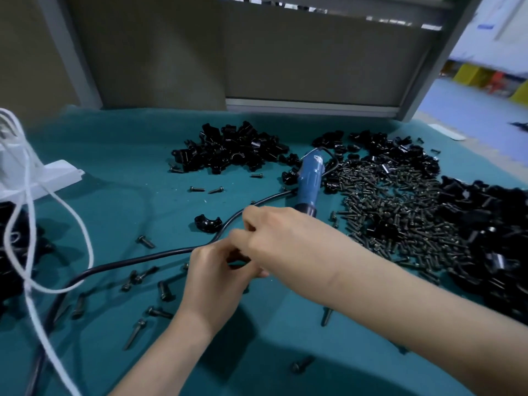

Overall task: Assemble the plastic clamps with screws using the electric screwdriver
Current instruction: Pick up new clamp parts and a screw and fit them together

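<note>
From the head view, we saw both hands meet low over the teal mat (pixel 114 155). The left hand (pixel 217 275) and the right hand (pixel 274 235) had their fingers curled in on a small black part (pixel 238 258) pinched between them. It was mostly hidden, and we could not tell what it was.

Just beyond the right hand, the blue electric screwdriver (pixel 310 181) lay untouched on the mat. A black cable (pixel 160 255) ran from beside it toward the near left, passing under the hands. A single clamp half (pixel 208 222) sat just past the cable.

One pile of black clamp halves (pixel 228 150) lay at the far centre and another pile (pixel 491 238) at the right edge, with a heap of screws (pixel 400 201) between the screwdriver and that right pile. Loose screws (pixel 165 290) were scattered near the left hand. At the far left a white cord (pixel 57 224) looped down past a white base (pixel 54 175).
</note>
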Action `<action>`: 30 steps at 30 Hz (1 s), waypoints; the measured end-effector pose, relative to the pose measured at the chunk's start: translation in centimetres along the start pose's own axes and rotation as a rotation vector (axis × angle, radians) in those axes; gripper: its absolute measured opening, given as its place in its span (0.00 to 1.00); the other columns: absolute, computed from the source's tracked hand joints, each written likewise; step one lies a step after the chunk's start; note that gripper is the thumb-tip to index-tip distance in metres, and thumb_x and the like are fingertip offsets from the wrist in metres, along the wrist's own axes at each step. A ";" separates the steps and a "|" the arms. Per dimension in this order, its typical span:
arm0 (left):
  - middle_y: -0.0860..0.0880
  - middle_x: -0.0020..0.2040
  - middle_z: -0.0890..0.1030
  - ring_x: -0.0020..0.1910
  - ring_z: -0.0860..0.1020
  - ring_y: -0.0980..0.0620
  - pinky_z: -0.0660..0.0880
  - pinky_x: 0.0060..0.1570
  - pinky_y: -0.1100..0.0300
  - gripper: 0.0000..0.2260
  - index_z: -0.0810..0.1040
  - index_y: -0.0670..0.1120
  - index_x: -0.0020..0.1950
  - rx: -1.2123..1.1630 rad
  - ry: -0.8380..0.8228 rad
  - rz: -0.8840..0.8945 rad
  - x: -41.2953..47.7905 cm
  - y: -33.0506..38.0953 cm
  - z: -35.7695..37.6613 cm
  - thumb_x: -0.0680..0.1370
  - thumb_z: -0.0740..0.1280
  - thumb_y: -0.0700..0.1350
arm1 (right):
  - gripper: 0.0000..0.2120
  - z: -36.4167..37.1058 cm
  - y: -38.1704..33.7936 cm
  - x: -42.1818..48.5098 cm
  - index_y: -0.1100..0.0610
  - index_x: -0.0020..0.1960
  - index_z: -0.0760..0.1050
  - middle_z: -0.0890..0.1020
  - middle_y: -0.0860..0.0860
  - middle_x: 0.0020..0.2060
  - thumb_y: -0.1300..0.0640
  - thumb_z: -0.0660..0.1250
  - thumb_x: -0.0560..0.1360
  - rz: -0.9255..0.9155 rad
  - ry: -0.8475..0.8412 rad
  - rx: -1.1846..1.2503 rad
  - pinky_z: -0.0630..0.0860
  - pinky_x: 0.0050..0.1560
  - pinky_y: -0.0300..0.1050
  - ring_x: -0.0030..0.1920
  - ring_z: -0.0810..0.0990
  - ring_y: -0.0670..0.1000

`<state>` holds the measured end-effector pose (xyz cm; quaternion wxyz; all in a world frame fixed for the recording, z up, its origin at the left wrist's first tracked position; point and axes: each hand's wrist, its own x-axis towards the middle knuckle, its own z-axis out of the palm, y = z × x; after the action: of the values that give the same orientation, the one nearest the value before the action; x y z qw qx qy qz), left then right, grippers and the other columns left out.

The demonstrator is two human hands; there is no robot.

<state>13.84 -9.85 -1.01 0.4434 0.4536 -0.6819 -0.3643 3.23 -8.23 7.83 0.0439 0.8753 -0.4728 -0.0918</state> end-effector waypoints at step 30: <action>0.53 0.30 0.84 0.32 0.82 0.60 0.73 0.35 0.73 0.12 0.83 0.59 0.40 -0.160 -0.020 -0.103 0.1 -1.4 0.0 0.69 0.76 0.41 | 0.14 1.5 4.0 0.9 0.53 0.35 0.73 0.81 0.51 0.39 0.49 0.75 0.71 0.321 0.131 0.641 0.75 0.47 0.49 0.40 0.77 0.49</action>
<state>14.19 -10.37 -2.21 0.4523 0.4474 -0.6308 -0.4442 0.18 -11.15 6.90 -0.1885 0.7633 -0.6052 0.1251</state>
